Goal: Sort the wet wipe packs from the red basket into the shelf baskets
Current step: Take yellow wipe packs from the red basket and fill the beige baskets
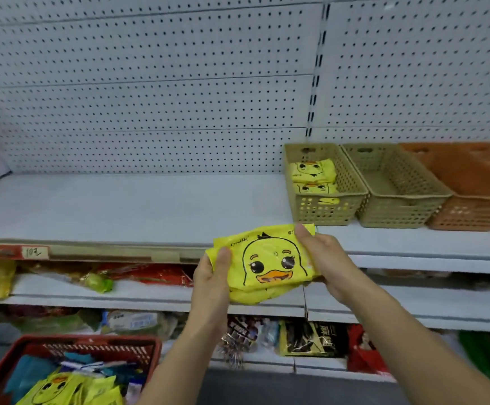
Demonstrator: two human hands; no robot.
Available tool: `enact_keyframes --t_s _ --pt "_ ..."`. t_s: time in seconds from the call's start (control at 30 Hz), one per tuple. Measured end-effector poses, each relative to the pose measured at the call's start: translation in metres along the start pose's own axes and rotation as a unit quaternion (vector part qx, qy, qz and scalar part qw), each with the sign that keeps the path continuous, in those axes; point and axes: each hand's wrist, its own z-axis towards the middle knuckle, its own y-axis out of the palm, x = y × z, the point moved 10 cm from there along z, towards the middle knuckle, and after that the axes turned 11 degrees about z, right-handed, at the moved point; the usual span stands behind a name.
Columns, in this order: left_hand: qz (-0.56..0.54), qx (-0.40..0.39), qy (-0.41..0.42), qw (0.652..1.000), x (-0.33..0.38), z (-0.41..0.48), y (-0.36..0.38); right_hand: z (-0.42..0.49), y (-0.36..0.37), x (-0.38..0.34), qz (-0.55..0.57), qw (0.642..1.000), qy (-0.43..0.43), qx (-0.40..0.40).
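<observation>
Wipes in a yellow duck-face pack [267, 264] are held in the air in front of the top shelf [121, 206], below and left of the shelf baskets. The left hand [213, 280] grips its left edge, thumb on top and fingers beneath; the right hand [325, 264] clasps the right edge the same way. On the shelf, the nearest tan basket [325, 210] holds stacked yellow duck packs [314, 171]; a second tan basket [398, 211] touches it, with an orange basket [471, 211] beside that. The red basket [71, 344] sits low at left, holding more yellow and blue packs [71, 387].
</observation>
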Motion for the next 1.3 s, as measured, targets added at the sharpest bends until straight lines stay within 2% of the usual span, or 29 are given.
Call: enact_keyframes --t_s 0.2,0.37,0.47,0.53,0.67,0.77,0.83,0.93,0.97,1.03,1.1,1.13,1.17,1.2,1.23,1.3 --pt "-0.042 -0.016 -0.014 0.999 0.019 0.037 0.05 0.029 -0.045 -0.038 0.044 0.992 -0.099 0.064" --pt "-0.068 0.039 -0.001 0.997 0.049 0.094 0.044 0.077 -0.126 -0.091 0.079 0.961 -0.151 0.216" --pt "-0.071 0.049 0.017 0.996 0.07 0.129 0.044 0.125 -0.152 -0.129 -0.01 0.953 -0.176 0.246" --pt "-0.067 0.051 0.017 0.996 0.077 0.151 0.048 0.166 -0.15 -0.138 -0.087 0.959 -0.148 0.226" --pt "-0.061 0.059 -0.004 0.996 0.079 0.192 0.053 0.232 -0.13 -0.125 -0.238 0.958 -0.032 0.154" --pt "-0.061 0.063 -0.013 0.996 0.079 0.214 0.054 0.254 -0.12 -0.115 -0.274 0.951 0.046 0.134" --pt "-0.057 0.068 -0.018 0.996 0.077 0.224 0.055 0.261 -0.118 -0.114 -0.311 0.939 0.063 0.134" --pt "-0.062 0.063 -0.029 0.996 0.077 0.235 0.064 0.272 -0.109 -0.125 -0.423 0.896 0.004 0.134" --pt "-0.062 0.061 -0.03 0.996 0.078 0.238 0.069 0.272 -0.102 -0.13 -0.475 0.87 -0.03 0.126" --pt "-0.062 0.052 -0.026 0.996 0.081 0.243 0.079 0.276 -0.086 -0.131 -0.595 0.792 -0.087 0.103" --pt "-0.061 0.041 -0.025 0.997 0.083 0.246 0.09 0.28 -0.075 -0.116 -0.686 0.718 -0.101 0.055" --pt "-0.063 0.034 -0.025 0.997 0.083 0.248 0.096 0.283 -0.076 -0.106 -0.698 0.71 -0.089 0.03" --pt "-0.065 0.026 -0.026 0.997 0.084 0.25 0.102 0.284 -0.078 -0.099 -0.69 0.719 -0.079 0.01" --pt "-0.066 0.019 -0.025 0.997 0.084 0.251 0.109 0.285 -0.079 -0.099 -0.655 0.751 -0.088 -0.004" --pt "-0.067 0.01 -0.02 0.998 0.087 0.251 0.116 0.283 -0.077 -0.106 -0.601 0.792 -0.11 -0.011" --pt "-0.064 -0.015 -0.006 0.998 0.094 0.251 0.135 0.276 -0.076 -0.132 -0.41 0.899 -0.154 -0.001"
